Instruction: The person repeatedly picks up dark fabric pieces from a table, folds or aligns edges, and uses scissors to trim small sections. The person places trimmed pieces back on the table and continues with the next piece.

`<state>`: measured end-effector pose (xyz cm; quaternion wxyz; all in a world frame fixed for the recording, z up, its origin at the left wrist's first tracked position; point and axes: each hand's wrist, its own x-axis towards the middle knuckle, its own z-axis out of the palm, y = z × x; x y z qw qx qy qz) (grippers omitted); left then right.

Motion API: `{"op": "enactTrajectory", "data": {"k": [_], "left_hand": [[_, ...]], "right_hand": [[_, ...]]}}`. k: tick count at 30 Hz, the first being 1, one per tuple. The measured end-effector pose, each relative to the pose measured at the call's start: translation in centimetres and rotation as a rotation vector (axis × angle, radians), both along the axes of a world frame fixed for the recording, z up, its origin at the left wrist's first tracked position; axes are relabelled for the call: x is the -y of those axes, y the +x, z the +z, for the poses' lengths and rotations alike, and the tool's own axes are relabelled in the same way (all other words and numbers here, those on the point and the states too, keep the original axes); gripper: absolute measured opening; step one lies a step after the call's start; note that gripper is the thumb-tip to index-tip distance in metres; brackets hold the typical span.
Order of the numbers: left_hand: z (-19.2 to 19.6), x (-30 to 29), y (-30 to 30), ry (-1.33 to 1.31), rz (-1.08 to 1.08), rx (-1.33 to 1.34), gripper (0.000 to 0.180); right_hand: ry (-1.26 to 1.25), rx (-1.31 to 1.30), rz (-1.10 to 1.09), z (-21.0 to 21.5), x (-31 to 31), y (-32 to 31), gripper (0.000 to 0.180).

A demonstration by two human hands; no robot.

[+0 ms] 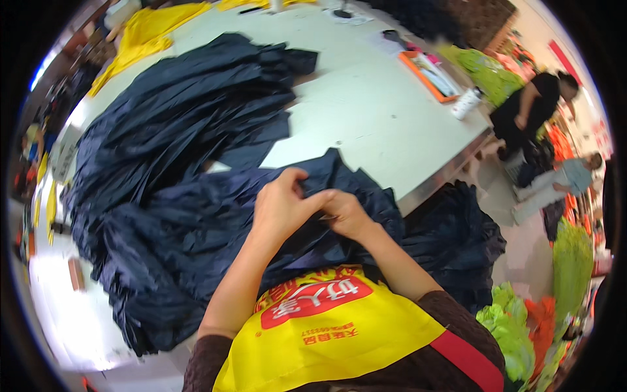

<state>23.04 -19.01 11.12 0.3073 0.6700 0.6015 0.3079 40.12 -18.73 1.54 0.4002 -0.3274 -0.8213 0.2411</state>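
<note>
Yellow apron (339,340) below; navy fabric (196,222) pinched under both hands' fingers (307,196).

Orange tray (423,77), white bottle (466,103), yellow cloth (147,36).

Garment workshop: cutting table (366,111), navy fabric heaps (183,117), yellow cloth (147,32).

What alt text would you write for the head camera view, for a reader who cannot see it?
A person's left hand and right hand meet on a piece of dark navy fabric, pinching it, above a heap of the same cloth on a pale worktable. Yellow fabric and an orange tray lie at the far side.
</note>
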Motion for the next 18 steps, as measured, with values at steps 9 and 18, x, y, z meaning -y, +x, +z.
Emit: {"op": "enactTrajectory", "data": {"k": [9, 18], "left_hand": [[-2.4, 2.1, -2.6, 0.202, 0.057, 0.123, 0.015], [-0.2, 5.0, -2.0, 0.423, -0.018, 0.037, 0.005]], "right_hand": [[0.011, 0.128, -0.178, 3.5, 0.9, 2.8, 0.014], [0.157, 0.112, -0.111, 11.2, 2.7, -0.3, 0.042]]}}
